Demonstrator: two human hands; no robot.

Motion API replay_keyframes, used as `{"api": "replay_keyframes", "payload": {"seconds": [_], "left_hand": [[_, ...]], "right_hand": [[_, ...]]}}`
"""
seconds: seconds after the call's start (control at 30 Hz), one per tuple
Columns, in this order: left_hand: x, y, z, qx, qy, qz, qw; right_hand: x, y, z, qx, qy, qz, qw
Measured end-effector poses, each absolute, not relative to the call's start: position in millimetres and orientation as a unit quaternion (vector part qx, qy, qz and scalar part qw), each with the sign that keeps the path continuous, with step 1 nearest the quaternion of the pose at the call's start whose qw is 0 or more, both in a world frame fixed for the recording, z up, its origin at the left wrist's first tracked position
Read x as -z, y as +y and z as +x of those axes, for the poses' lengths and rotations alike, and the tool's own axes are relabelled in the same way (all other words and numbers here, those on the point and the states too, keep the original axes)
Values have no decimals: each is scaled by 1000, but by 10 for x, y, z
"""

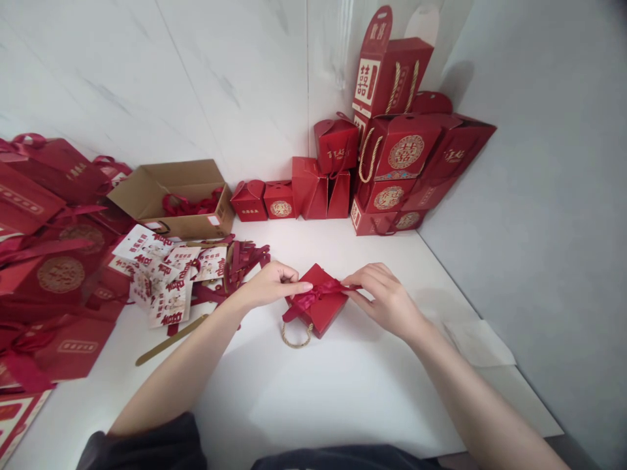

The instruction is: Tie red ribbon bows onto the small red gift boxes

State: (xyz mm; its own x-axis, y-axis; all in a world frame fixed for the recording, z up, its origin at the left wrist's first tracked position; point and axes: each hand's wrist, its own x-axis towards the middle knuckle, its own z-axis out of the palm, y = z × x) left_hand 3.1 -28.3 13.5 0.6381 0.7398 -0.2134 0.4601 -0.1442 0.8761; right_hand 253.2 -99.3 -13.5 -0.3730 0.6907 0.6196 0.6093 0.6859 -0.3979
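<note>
White desk point(313, 405) below a marble-patterned wall point(147, 78). Left grip point(272, 285) narrow, pinching red satin ribbon point(313, 295) over a small red gift box point(326, 310); right grip point(385, 300) narrow on the ribbon's far end, the exact tie point hidden between both hands. Box on the desk between them, twisted rope handle point(296, 336) by its near corner. Farther left, a heap of printed cards point(164, 281) and red bags point(53, 274) cut off by the frame edge; red boxes point(396, 150) stacked in the far corner.

The hands point(269, 285) hide part of the red ribbon point(313, 295) on the box point(321, 316).
</note>
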Motion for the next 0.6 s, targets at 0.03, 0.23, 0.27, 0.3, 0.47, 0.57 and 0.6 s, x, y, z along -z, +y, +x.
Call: {"api": "replay_keyframes", "payload": {"seconds": [0.03, 0.23, 0.27, 0.3, 0.47, 0.57, 0.6], "left_hand": [[-127, -285, 34, -139, 404, 744, 514], [-72, -291, 62, -149, 414, 730, 523], [-68, -290, 68, -147, 415, 728, 526], [-66, -287, 73, -146, 415, 725, 529], [-92, -304, 95, -136, 414, 739, 514], [-123, -370, 128, -140, 457, 773, 417], [-132, -399, 144, -143, 478, 783, 371]], "right_hand": [[111, -1010, 2543, -30, -832, -384, 399], [49, -1197, 2551, 54, -906, -320, 271], [75, -1231, 2548, 62, -910, -317, 259], [108, -1262, 2548, 66, -911, -319, 254], [173, -1346, 2617, -29, -911, -333, 242], [28, -1285, 2669, -171, -881, -334, 289], [-28, -1237, 2673, -211, -857, -348, 315]]}}
